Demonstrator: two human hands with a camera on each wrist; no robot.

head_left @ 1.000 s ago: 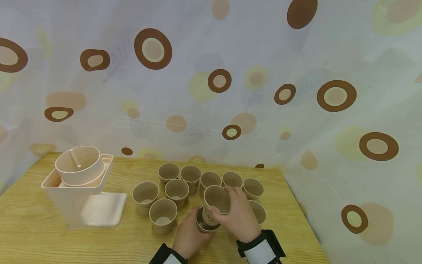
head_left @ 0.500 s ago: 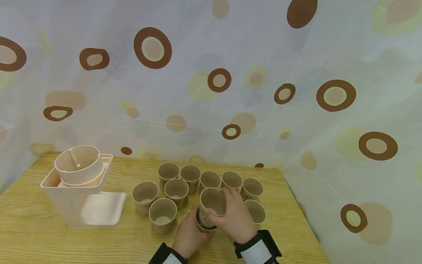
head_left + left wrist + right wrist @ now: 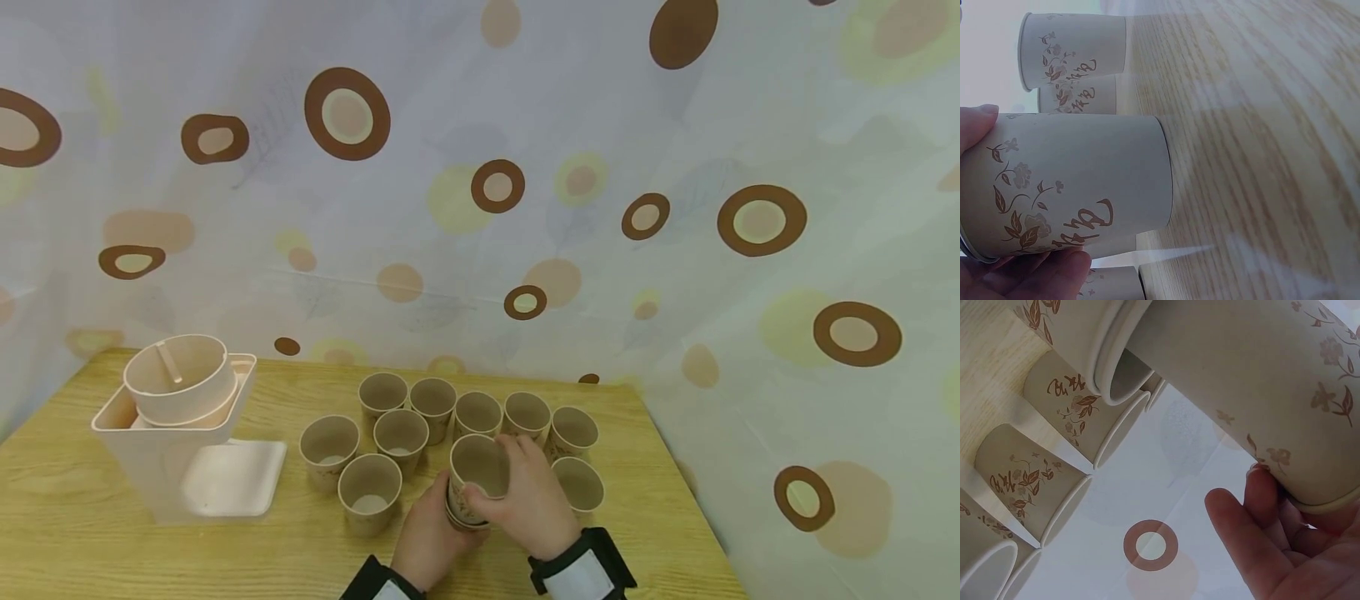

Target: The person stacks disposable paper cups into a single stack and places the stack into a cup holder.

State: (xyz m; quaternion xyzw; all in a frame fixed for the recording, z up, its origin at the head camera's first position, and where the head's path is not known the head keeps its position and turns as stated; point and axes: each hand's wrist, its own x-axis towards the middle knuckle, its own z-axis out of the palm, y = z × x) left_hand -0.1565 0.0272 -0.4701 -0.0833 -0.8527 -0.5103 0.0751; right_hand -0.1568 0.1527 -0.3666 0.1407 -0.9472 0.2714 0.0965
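Nine unheld cups (image 3: 370, 490), two hands (image 3: 534, 507)

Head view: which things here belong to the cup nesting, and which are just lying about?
In the job:
- upper cup, in the right hand
- cup stack, in the left hand
- loose cups, probably

Just lying about, it seems:
- bin
- round tub in its top
- square tray beside it

1. The head view looks forward and down from above the table (image 3: 187, 562) toward the patterned backdrop (image 3: 592, 92); it is the farthest and widest.
2. The left wrist view sits low, close to the lower held cup (image 3: 1085, 178), turned sideways.
3. The right wrist view, tilted, faces the upper held cup (image 3: 1254, 381) closely.
4. Head and right wrist share the backdrop and standing cups (image 3: 1029, 478).
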